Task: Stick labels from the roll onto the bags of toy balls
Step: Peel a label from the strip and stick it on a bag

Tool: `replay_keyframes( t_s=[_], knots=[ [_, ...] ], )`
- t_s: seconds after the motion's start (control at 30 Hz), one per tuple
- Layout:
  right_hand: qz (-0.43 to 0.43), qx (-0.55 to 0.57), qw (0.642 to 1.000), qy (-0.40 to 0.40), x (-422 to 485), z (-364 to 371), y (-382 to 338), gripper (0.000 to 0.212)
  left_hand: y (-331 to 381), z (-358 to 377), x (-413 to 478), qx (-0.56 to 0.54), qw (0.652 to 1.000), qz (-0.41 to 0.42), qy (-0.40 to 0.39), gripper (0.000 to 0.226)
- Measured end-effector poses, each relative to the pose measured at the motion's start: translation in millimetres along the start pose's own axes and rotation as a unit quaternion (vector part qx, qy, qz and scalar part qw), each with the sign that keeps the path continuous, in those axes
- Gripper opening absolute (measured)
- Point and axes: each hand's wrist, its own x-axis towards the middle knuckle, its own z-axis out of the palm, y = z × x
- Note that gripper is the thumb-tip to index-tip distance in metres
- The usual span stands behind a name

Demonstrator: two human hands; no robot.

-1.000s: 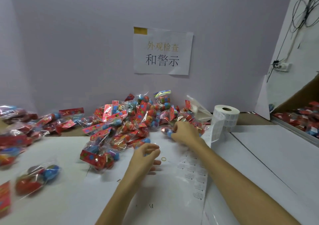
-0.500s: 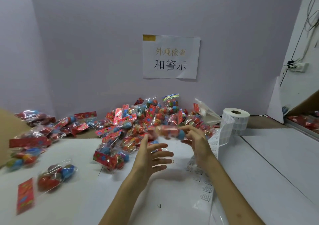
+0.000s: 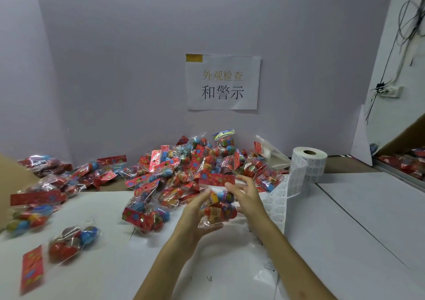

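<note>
The left hand (image 3: 197, 217) is gripping a bag of toy balls (image 3: 219, 207) from below and from its left side, with the thumb lying up along the plastic and the fingers curling under the bottom. The right hand (image 3: 247, 199) is resting against the bag's right side with its fingers spread and mostly straight, not closing round it. The bag is hanging between the two hands just above the middle of the bench (image 3: 356, 207), with its red header card (image 3: 217, 179) standing uppermost.

Just right of the right wrist, a strip of labels (image 3: 277, 205) is trailing toward the near edge from the label roll (image 3: 309, 161), which is standing upright near the back edge. A pile of bags (image 3: 184, 168) is lying along the back edge behind the hands. More bags (image 3: 34, 198) are lying by the left edge, and a single bag (image 3: 71, 240) is lying toward the near left corner. A paper sign (image 3: 222, 82) is hanging on the wall behind.
</note>
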Motion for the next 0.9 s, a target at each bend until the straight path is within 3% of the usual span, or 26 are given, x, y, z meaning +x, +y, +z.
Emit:
replay_keyframes(
  t_s=[0.07, 0.13, 0.4, 0.6, 0.9],
  knots=[
    [0.053, 0.026, 0.997, -0.054, -2.2, -1.1, -3.1, 0.029, 0.8, 1.0, -1.3, 0.031, 0.999, 0.007, 0.002, 0.045],
    [0.051, 0.015, 0.993, -0.108, -3.5, -1.6, -2.3, 0.029, -1.2, 0.8, -0.2, 0.028, 0.999, 0.015, 0.040, 0.044],
    [0.004, 0.014, 0.986, -0.166, -10.4, 2.6, -2.7, 0.022, -3.7, -3.1, 3.3, 0.022, 0.990, 0.048, 0.127, 0.011],
    [-0.010, 0.005, 0.987, -0.161, -11.8, 3.5, -4.7, 0.012, -3.0, -3.3, 2.9, 0.044, 0.985, 0.055, 0.155, 0.006],
    [-0.037, -0.037, 0.991, -0.125, -9.8, -1.0, -4.6, 0.014, -6.1, 0.3, 2.2, 0.066, 0.991, 0.047, 0.105, 0.025]
  ],
)
